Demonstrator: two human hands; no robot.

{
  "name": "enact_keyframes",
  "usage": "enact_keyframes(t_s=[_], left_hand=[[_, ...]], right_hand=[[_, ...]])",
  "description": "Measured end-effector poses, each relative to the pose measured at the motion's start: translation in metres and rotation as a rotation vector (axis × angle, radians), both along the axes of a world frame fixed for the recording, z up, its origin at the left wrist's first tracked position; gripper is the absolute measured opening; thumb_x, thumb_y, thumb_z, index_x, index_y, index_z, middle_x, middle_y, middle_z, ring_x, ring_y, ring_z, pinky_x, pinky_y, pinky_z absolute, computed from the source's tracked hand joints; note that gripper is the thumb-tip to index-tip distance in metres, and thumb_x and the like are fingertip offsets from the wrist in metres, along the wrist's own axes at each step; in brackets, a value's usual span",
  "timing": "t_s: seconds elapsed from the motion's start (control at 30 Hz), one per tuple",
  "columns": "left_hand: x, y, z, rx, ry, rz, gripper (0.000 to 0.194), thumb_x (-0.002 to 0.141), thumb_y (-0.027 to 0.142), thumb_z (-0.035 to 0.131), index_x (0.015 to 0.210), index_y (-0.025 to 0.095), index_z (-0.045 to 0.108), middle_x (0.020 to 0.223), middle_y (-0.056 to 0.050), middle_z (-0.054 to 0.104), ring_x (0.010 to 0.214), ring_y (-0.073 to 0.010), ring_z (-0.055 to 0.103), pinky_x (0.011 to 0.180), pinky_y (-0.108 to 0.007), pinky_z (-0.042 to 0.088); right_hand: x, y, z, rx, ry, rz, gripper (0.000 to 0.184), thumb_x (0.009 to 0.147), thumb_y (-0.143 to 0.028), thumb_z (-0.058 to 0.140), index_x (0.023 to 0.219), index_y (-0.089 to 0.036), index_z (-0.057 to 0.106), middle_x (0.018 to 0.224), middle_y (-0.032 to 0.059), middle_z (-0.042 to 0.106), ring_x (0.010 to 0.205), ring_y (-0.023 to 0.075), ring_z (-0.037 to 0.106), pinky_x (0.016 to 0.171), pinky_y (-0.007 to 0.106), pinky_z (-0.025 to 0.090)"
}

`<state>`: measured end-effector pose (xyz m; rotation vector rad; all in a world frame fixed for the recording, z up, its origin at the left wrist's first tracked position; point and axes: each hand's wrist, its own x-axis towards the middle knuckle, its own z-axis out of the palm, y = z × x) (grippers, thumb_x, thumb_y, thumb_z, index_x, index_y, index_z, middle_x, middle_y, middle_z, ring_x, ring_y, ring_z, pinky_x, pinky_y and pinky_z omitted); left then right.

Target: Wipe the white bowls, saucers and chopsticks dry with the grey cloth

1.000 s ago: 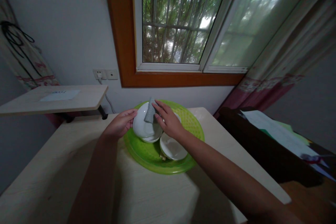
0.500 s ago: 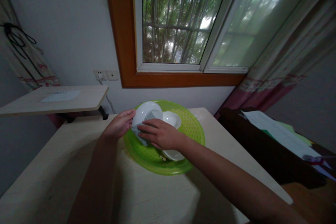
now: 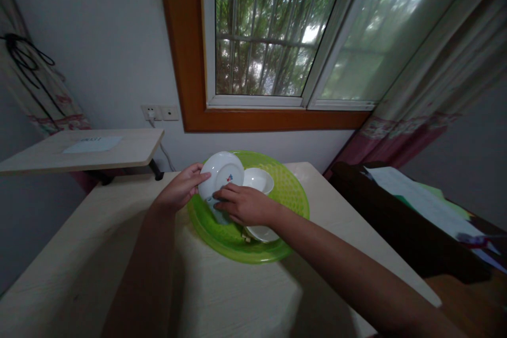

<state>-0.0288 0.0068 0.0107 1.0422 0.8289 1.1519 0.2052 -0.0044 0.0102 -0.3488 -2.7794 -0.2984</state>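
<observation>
My left hand (image 3: 180, 189) grips the left rim of a white plate (image 3: 222, 174) with a small coloured mark, tilted up on edge over a round green tray (image 3: 291, 195). My right hand (image 3: 241, 205) is closed on a grey cloth (image 3: 219, 215), pressing it against the plate's lower part. Two more white dishes lie in the tray: one (image 3: 259, 179) just behind my right hand, another (image 3: 262, 233) partly hidden under my right wrist.
The tray sits on a pale wooden table (image 3: 222, 290) under a barred window (image 3: 257, 26). A small side table (image 3: 79, 149) with a paper stands at left. At right, a dark surface (image 3: 400, 222) holds papers (image 3: 423, 200). Curtains hang at both sides.
The plate has been tipped further upright. My right hand with the cloth has moved from the plate's upper edge down to its lower part.
</observation>
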Motion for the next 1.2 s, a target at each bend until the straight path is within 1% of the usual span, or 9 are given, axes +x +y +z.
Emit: enact_keyframes(t_s=[0.13,0.3,0.47,0.67,0.73,0.83,0.9,1.0,1.2], left_hand=[[0.006,-0.002,0.004,0.001,0.069,0.035,0.045,0.066,0.023,0.088,0.1,0.014,0.06,0.089,-0.004,0.07,0.074,-0.0158,0.066,0.063,-0.024,0.051],[0.005,0.006,-0.001,-0.015,0.03,0.135,0.045,0.062,0.022,0.089,0.095,0.013,0.06,0.083,-0.003,0.07,0.071,-0.0169,0.066,0.062,-0.026,0.05],[0.001,0.012,-0.003,-0.019,-0.142,0.173,0.035,0.067,0.02,0.085,0.094,0.01,0.064,0.082,-0.004,0.071,0.074,-0.0165,0.067,0.069,-0.026,0.052],[0.001,0.014,0.001,-0.029,-0.348,0.211,0.018,0.075,0.012,0.077,0.091,0.007,0.07,0.086,-0.007,0.074,0.081,-0.0172,0.069,0.077,-0.026,0.055],[0.002,0.014,0.001,-0.03,-0.379,0.231,0.018,0.076,0.009,0.075,0.094,0.006,0.071,0.089,-0.008,0.075,0.087,-0.0186,0.071,0.082,-0.026,0.056],[0.001,0.015,0.0,-0.047,-0.404,0.248,0.029,0.077,0.008,0.073,0.106,0.004,0.072,0.097,-0.012,0.077,0.096,-0.0232,0.072,0.089,-0.03,0.057],[0.0,0.015,0.0,-0.07,-0.416,0.245,0.039,0.078,0.009,0.071,0.117,0.004,0.07,0.103,-0.014,0.077,0.101,-0.0265,0.072,0.093,-0.034,0.057],[-0.001,0.014,0.002,-0.102,-0.425,0.216,0.047,0.082,0.011,0.067,0.129,0.005,0.065,0.111,-0.016,0.076,0.105,-0.0284,0.072,0.097,-0.039,0.057],[-0.002,0.009,0.012,-0.142,-0.413,0.176,0.042,0.091,0.012,0.055,0.131,0.002,0.062,0.114,-0.018,0.075,0.113,-0.0282,0.07,0.102,-0.04,0.055]], right_hand=[[0.0,0.0,0.001,0.009,-0.004,-0.011,0.026,0.099,-0.023,0.052,0.119,-0.018,0.068,0.129,0.0105,0.062,0.118,0.0251,0.054,0.1,0.041,0.052],[0.003,0.001,0.002,0.02,0.034,-0.009,0.029,0.098,-0.022,0.052,0.122,-0.02,0.067,0.136,0.0096,0.061,0.117,0.025,0.055,0.105,0.043,0.049],[0.007,0.002,0.002,0.062,0.134,-0.019,0.039,0.096,-0.025,0.056,0.134,-0.019,0.062,0.142,0.0096,0.059,0.125,0.0275,0.051,0.109,0.045,0.045],[0.011,0.005,0.0,0.17,0.296,-0.074,0.045,0.098,-0.034,0.061,0.142,-0.025,0.057,0.141,0.0056,0.061,0.126,0.027,0.051,0.108,0.044,0.046],[0.012,0.008,0.001,0.172,0.311,-0.1,0.047,0.098,-0.036,0.062,0.143,-0.027,0.056,0.14,0.0051,0.062,0.125,0.0267,0.052,0.107,0.044,0.047],[0.012,0.015,0.003,0.146,0.285,-0.118,0.049,0.099,-0.04,0.06,0.146,-0.03,0.053,0.141,0.0052,0.061,0.123,0.0263,0.053,0.106,0.044,0.047],[0.012,0.018,0.004,0.128,0.273,-0.121,0.05,0.099,-0.042,0.058,0.147,-0.03,0.052,0.142,0.0054,0.06,0.121,0.0262,0.053,0.104,0.044,0.048],[0.013,0.02,0.007,0.105,0.273,-0.131,0.051,0.099,-0.045,0.057,0.148,-0.032,0.051,0.142,0.0056,0.06,0.12,0.0268,0.053,0.103,0.045,0.048],[0.026,0.018,0.022,0.028,0.315,-0.149,0.05,0.099,-0.042,0.059,0.147,-0.034,0.052,0.142,0.0057,0.059,0.123,0.0278,0.051,0.105,0.048,0.046]])
